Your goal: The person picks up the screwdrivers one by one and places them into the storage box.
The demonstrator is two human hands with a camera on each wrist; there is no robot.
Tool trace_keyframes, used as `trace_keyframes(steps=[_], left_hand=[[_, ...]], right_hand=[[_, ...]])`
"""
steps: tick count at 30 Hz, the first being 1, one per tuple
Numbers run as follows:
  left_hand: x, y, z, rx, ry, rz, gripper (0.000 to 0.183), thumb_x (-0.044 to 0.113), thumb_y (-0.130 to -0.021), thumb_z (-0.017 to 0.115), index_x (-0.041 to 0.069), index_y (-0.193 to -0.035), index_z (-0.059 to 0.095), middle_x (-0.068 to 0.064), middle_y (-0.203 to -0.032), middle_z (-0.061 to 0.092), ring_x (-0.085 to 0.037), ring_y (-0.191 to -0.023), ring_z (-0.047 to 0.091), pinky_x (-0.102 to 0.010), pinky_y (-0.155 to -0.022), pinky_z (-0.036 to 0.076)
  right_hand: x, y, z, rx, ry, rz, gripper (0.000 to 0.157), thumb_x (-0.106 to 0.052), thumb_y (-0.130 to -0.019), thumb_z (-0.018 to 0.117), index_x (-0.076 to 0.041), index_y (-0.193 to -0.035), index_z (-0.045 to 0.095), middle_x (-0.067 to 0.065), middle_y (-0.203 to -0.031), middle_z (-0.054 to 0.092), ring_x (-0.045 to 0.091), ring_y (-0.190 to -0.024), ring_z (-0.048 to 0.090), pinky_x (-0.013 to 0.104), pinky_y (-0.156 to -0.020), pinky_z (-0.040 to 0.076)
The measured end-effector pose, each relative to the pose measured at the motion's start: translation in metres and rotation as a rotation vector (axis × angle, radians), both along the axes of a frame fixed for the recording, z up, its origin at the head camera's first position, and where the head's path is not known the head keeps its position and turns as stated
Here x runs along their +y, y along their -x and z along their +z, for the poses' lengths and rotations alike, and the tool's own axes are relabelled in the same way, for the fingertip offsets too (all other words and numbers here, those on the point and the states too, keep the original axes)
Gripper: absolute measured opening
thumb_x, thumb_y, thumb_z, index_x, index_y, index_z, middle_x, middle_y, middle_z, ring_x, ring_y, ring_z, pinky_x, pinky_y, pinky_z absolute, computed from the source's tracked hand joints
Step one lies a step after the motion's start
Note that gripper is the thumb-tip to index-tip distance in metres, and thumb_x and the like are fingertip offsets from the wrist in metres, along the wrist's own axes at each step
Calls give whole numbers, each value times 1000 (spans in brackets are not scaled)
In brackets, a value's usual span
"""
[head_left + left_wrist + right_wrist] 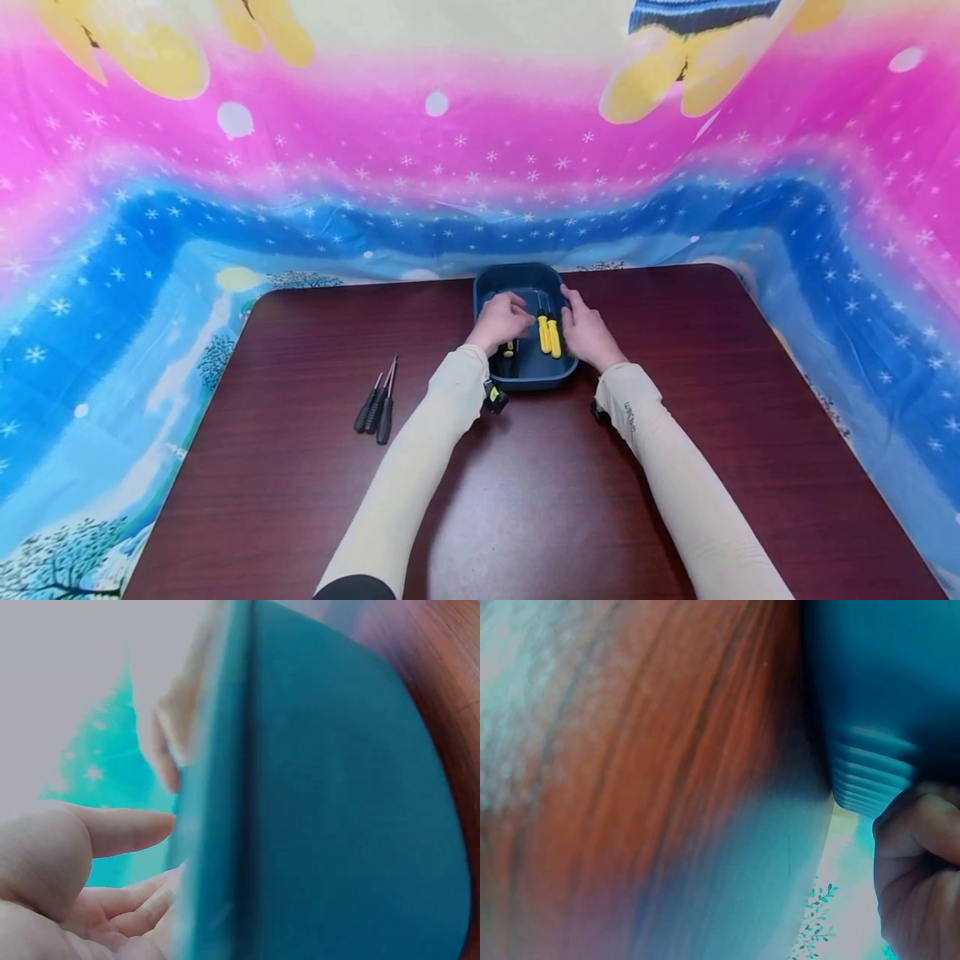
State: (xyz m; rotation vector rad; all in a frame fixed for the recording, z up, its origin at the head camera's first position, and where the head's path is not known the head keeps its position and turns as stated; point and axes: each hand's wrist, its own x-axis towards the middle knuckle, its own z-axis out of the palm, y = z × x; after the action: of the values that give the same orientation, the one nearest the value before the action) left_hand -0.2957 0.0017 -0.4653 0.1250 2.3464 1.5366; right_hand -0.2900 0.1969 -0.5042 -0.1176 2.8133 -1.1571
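A dark blue tray [531,384] stands near the far edge of a reddish-brown table [517,517], with both hands at it. The left hand [499,322] is over the left part of the tray, its thumb straight and apart from the loosely bent fingers; the palm is bare, though the rim hides the fingertips in the left wrist view, so they may be touching something inside. The right hand [591,335] grips the tray's right rim, its fingers bent against the wall. Between the hands, two yellow-handled screwdrivers [545,335] lie side by side on the tray floor, tips pointing away from the person. A black-and-yellow item [509,351] lies in the near left part, partly covered by the left hand. Well apart from the tray, three black-handled screwdrivers [384,419] lie close together on the table's left side. A patterned pink and blue cloth [480,187] hangs behind the table.
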Motion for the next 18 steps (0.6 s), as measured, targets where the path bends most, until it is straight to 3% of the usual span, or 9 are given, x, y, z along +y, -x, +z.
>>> trace_keyframes(steps=[5,12,18], left_hand=[[-25,-6,12,80,3,0,44,14,-101,67,1,-142,56,-16,-123,71,-36,-105,75,-44,-92,60],[-68,-15,23,166,-48,52,39,9,-101,66,1,-139,59,-19,-120,69,-41,-104,74,-42,-89,62],[-103,-26,29,222,-46,79,38,7,-100,66,0,-137,60,-22,-118,70,-44,-101,74,-50,-90,60]], right_hand=[[0,0,0,-7,3,12,57,-26,-114,31,-22,-168,13,8,-59,49,28,-46,50,39,-56,52],[-1,0,2,-5,6,6,57,-26,-114,31,-22,-168,13,8,-59,48,27,-45,48,40,-56,52],[-1,0,1,-22,0,0,57,-26,-114,31,-23,-168,11,8,-59,49,28,-45,49,39,-56,52]])
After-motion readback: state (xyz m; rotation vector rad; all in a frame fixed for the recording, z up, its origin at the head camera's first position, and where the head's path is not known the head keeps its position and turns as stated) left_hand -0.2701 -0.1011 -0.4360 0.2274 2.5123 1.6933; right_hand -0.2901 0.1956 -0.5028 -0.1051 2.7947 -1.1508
